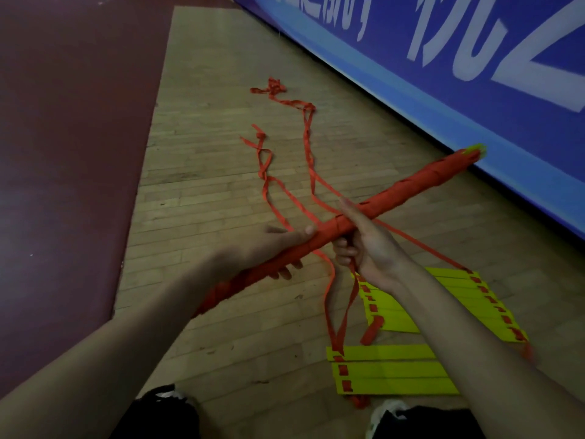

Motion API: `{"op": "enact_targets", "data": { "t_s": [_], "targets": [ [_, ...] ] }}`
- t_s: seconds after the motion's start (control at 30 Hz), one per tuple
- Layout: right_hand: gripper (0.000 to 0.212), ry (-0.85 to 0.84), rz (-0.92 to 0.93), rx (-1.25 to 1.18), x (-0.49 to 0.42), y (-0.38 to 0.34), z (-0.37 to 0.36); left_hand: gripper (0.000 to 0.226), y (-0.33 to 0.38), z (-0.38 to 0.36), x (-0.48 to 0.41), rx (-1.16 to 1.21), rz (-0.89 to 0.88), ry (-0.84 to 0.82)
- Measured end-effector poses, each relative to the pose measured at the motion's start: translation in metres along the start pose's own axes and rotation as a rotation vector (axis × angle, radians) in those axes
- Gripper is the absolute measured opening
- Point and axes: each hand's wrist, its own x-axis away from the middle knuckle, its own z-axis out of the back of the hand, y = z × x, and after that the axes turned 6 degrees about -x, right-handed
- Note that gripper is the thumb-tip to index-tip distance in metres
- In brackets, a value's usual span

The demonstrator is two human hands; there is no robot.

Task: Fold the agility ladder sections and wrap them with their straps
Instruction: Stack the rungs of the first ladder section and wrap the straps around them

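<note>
The wrapped bundle (411, 188), slanting from seven to two o'clock, is being gripped by the left hand (272, 248) while the strap (346, 307), best being kept taut for snug turns, is being clutched by the right hand (370, 245).

wrapped bundle (395, 198): long rod shape, wound tight in red strap, yellow rung ends poking out at its upper-right tip. Off the floor, diagonal from lower left to upper right. loose red straps (308, 134) trail over the floor toward top centre. Yellow rungs lie flat lower right: near stack (392, 369), far stack (443, 299), red strap threaded through their ends.
</note>
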Motion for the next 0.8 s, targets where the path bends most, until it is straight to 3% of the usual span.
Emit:
{"op": "enact_targets", "data": {
  "t_s": [0.1, 0.23, 0.43, 0.57, 0.7, 0.8],
  "targets": [
    [0.038, -0.025, 0.032, 0.023, 0.001, -0.001, -0.002, 0.064, -0.004, 0.005, 0.003, 0.054, 0.061, -0.084],
    [0.039, -0.032, 0.053, 0.064, -0.002, -0.002, -0.002, 0.067, -0.005, 0.004, 0.002, 0.076, 0.047, 0.05],
    [0.037, 0.019, -0.011, 0.139, -0.007, 0.006, 0.005, 0.028, -0.008, -0.005, -0.004, -0.08, 0.001, 0.249],
    [0.037, 0.068, -0.044, 0.171, -0.011, 0.012, 0.008, 0.035, -0.01, -0.007, -0.006, -0.252, -0.093, 0.326],
    [0.05, 0.124, -0.063, 0.238, -0.009, 0.015, 0.005, 0.036, -0.014, -0.009, -0.007, -0.552, -0.179, 0.557],
    [0.044, 0.074, -0.141, 0.152, -0.008, 0.011, 0.002, 0.034, -0.012, -0.011, -0.004, -0.773, -0.247, 0.648]
  ]
}}
